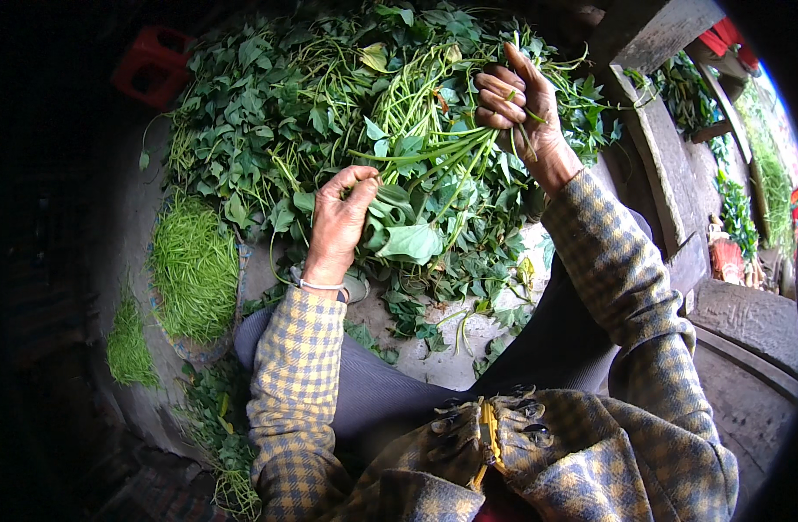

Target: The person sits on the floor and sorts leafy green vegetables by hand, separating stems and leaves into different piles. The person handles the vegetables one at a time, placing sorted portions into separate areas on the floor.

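My right hand (520, 98) is closed in a fist around a bunch of long green leaf stems (461, 147), with a few stem ends poking out between the fingers. Broad green leaves (409, 241) hang from those stems, to the left and below the fist. Beside them my left hand (343, 212) has thumb and forefinger pinched together at the edge of the leaves; what exactly lies between the fingertips is partly hidden. Beneath and behind both hands spreads a large heap of leafy vines (275, 111), with bare stems showing in the middle.
Fine-cut greens (193, 274) fill a round basket on the left, with a smaller pile (130, 342) on the floor beside it. A red plastic stool (154, 68) stands at upper left. Wooden framing (653, 156) borders a doorway on the right. Loose leaves (431, 333) lie between my legs.
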The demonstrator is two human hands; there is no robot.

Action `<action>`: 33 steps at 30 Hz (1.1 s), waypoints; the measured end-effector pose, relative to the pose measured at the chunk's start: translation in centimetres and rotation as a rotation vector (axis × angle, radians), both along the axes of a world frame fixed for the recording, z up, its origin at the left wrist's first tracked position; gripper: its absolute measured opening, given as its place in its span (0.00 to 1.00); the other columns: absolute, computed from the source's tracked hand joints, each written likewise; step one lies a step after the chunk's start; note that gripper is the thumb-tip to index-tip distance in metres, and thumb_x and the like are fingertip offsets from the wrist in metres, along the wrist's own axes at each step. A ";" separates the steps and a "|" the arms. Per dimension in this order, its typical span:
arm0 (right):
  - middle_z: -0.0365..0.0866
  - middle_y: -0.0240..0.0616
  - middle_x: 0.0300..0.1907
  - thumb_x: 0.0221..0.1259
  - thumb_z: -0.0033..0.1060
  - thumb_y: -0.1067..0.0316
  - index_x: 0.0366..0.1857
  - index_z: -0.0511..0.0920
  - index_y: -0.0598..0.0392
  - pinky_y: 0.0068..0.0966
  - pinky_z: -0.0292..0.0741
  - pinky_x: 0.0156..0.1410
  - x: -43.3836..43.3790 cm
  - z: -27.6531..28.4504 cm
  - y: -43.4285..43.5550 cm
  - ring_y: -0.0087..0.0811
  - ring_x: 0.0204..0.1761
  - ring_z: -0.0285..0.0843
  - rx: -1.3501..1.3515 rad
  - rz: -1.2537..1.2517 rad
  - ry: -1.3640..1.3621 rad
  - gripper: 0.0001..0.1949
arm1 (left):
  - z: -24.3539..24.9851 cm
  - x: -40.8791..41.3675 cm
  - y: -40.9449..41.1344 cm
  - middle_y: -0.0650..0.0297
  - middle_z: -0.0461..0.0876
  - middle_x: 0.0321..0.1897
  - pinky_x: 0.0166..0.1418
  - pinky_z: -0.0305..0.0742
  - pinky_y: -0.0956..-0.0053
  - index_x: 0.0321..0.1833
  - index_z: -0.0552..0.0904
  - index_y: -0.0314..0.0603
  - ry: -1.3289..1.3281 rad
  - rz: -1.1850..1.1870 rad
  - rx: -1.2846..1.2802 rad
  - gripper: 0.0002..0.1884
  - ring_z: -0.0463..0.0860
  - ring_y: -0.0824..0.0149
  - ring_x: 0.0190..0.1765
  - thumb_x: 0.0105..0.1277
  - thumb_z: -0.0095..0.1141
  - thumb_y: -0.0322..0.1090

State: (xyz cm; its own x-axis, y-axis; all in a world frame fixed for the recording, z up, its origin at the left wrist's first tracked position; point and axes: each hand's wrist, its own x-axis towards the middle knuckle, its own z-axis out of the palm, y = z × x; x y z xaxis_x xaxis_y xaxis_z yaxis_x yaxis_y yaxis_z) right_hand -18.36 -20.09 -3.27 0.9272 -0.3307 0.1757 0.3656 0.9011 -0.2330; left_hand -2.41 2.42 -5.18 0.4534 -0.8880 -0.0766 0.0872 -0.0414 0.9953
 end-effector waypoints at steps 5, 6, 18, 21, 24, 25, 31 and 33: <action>0.55 0.25 0.12 0.72 0.36 0.50 0.11 0.58 0.47 0.17 0.50 0.16 -0.1 0.1 0.0 0.17 0.09 0.48 -0.014 0.018 0.002 0.25 | 1.7 1.3 0.5 0.69 0.79 0.36 0.53 0.65 0.80 0.40 0.81 0.39 0.021 0.086 -0.002 0.09 0.73 0.75 0.43 0.64 0.52 0.36; 0.56 0.25 0.12 0.72 0.36 0.50 0.11 0.59 0.47 0.17 0.50 0.16 -0.4 0.4 -0.4 0.18 0.09 0.49 -0.027 -0.013 0.007 0.25 | 2.3 1.4 0.8 0.68 0.79 0.36 0.54 0.64 0.80 0.40 0.81 0.39 0.024 0.178 0.026 0.10 0.73 0.75 0.43 0.64 0.51 0.36; 0.57 0.26 0.13 0.72 0.35 0.51 0.12 0.59 0.48 0.18 0.51 0.16 -0.9 1.0 -0.9 0.18 0.09 0.50 -0.031 0.018 -0.088 0.25 | 1.6 -0.9 0.4 0.68 0.80 0.29 0.44 0.73 0.80 0.36 0.81 0.37 -0.642 -0.060 0.239 0.07 0.77 0.77 0.35 0.55 0.64 0.26; 0.56 0.26 0.12 0.72 0.35 0.51 0.12 0.59 0.48 0.18 0.51 0.16 -0.6 1.3 -0.3 0.18 0.09 0.50 -0.024 0.002 -0.069 0.25 | 0.6 -1.4 0.3 0.61 0.84 0.34 0.46 0.75 0.76 0.45 0.82 0.36 -0.592 -0.147 0.197 0.13 0.81 0.69 0.37 0.55 0.61 0.27; 0.57 0.26 0.12 0.72 0.35 0.51 0.12 0.60 0.47 0.18 0.51 0.16 -0.7 1.4 -0.3 0.18 0.09 0.50 -0.022 0.023 -0.074 0.25 | 0.1 -2.0 -0.3 0.54 0.84 0.38 0.48 0.75 0.73 0.43 0.83 0.35 -0.532 -0.230 0.195 0.11 0.84 0.62 0.42 0.57 0.61 0.30; 0.57 0.25 0.12 0.72 0.35 0.50 0.12 0.60 0.47 0.18 0.51 0.16 -0.7 1.3 -0.2 0.18 0.09 0.51 -0.032 0.016 -0.071 0.25 | -0.1 -2.0 -0.3 0.55 0.85 0.38 0.48 0.75 0.73 0.42 0.83 0.35 -0.398 -0.261 0.199 0.11 0.84 0.63 0.41 0.57 0.62 0.30; 0.56 0.25 0.12 0.72 0.35 0.49 0.12 0.59 0.46 0.19 0.53 0.17 -1.3 1.3 -0.8 0.18 0.10 0.52 -0.052 0.028 -0.063 0.25 | 0.5 -0.5 -0.4 0.59 0.82 0.32 0.42 0.75 0.73 0.38 0.84 0.37 -0.764 -0.146 0.209 0.07 0.82 0.64 0.36 0.57 0.61 0.30; 0.56 0.25 0.13 0.72 0.35 0.50 0.11 0.58 0.46 0.18 0.53 0.18 -1.6 1.3 -0.9 0.18 0.10 0.52 -0.089 -0.015 -0.018 0.25 | 1.6 0.0 -0.3 0.59 0.80 0.29 0.37 0.74 0.70 0.36 0.84 0.38 -0.985 -0.062 0.186 0.06 0.80 0.61 0.32 0.56 0.60 0.29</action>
State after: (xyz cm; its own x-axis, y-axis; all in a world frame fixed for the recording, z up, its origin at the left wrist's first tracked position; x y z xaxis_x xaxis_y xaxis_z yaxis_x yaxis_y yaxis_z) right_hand -19.93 -20.97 -1.99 0.9189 -0.3266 0.2214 0.3833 0.8716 -0.3054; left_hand -2.40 2.11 -3.53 0.3428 -0.9243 0.1677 -0.7796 -0.1803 0.5997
